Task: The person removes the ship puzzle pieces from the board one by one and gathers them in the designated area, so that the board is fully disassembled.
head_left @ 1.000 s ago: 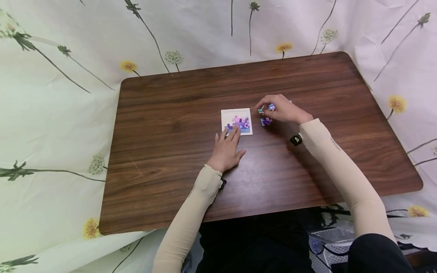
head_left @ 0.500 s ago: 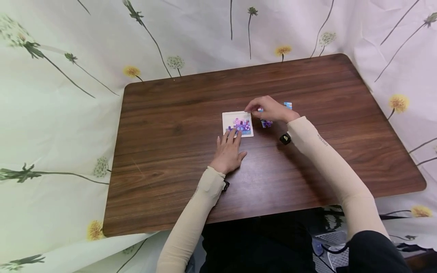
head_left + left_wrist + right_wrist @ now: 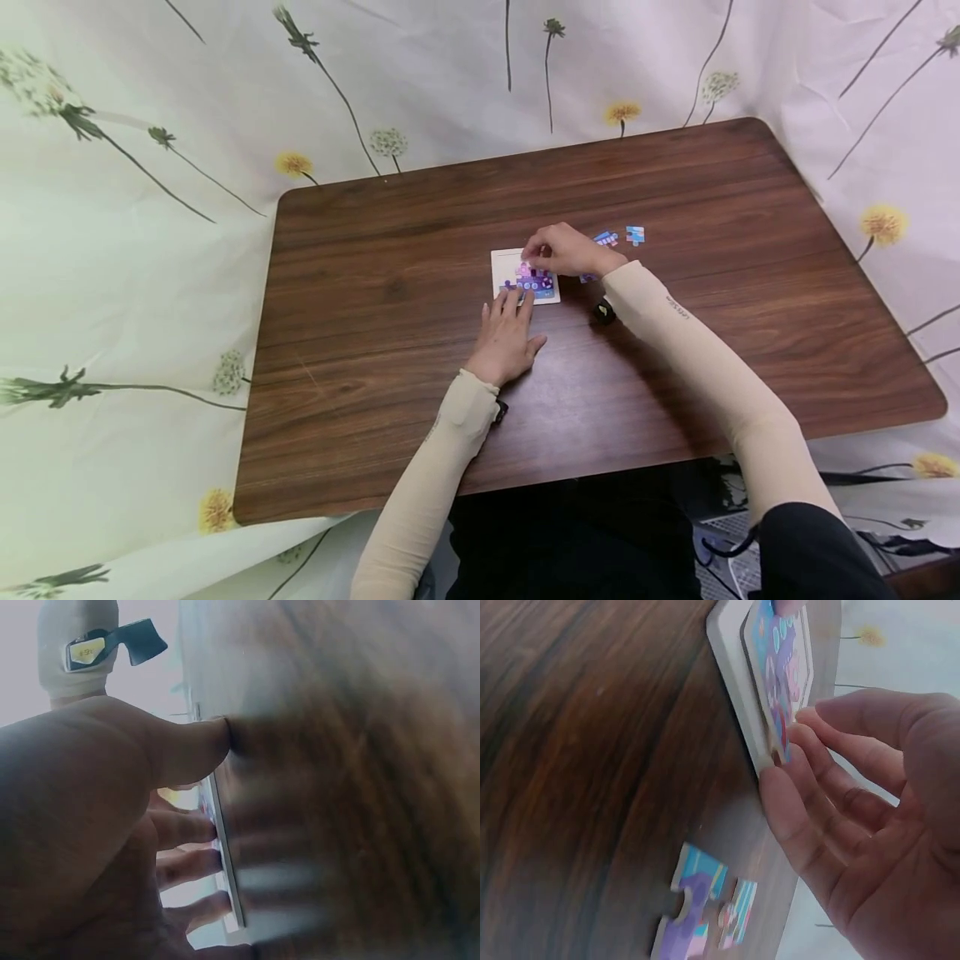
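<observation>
A small white puzzle tray (image 3: 507,265) lies on the table, its lower part filled with joined purple, pink and blue puzzle pieces (image 3: 537,283). My left hand (image 3: 504,340) lies flat with fingers spread, its fingertips resting on the tray's near edge. Over the tray's upper right part, my right hand (image 3: 567,250) pinches a puzzle piece between thumb and fingertips; the fingers hide most of that piece. In the right wrist view, one finger of the right hand touches the corner of the tray (image 3: 735,667).
To the right of the tray lie loose puzzle pieces: a blue one (image 3: 635,235), a blue-and-pink one (image 3: 606,239) and a purple one (image 3: 692,896) partly under the right hand in the head view. The brown wooden table (image 3: 360,333) is backed by a flowered cloth (image 3: 457,75).
My right hand has moved left from the loose pieces to over the tray, carrying a puzzle piece and uncovering others behind it. The left hand stays at the tray's near edge.
</observation>
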`<state>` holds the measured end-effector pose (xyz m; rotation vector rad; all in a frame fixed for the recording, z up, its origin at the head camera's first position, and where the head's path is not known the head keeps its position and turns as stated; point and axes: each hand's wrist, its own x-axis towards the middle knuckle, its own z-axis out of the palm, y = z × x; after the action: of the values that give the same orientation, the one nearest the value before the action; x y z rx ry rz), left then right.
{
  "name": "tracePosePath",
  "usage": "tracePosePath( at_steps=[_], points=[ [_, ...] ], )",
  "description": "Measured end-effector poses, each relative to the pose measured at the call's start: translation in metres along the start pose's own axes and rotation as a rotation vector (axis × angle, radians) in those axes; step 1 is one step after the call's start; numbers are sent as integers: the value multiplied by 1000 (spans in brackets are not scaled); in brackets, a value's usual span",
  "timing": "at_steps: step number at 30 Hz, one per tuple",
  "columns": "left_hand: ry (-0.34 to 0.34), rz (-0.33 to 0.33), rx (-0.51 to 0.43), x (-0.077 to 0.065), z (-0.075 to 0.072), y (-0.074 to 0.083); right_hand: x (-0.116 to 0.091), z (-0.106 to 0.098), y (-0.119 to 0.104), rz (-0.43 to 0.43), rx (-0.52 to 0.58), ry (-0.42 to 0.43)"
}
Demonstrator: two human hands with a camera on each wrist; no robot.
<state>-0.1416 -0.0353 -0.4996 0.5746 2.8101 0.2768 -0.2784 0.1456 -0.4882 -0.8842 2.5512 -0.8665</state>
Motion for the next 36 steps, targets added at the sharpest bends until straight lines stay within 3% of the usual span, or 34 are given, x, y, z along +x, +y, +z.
tracePosePath(
  at_steps=[5, 15, 36],
  points=[
    [32, -9, 56, 5, -2, 6, 5, -2, -1, 3, -13, -16],
    [63, -130, 198, 13, 6, 35, 12, -6, -6, 17, -3, -73],
    [218, -252, 168, 28, 12, 53, 22, -8, 3, 2, 78, -133]
  ],
)
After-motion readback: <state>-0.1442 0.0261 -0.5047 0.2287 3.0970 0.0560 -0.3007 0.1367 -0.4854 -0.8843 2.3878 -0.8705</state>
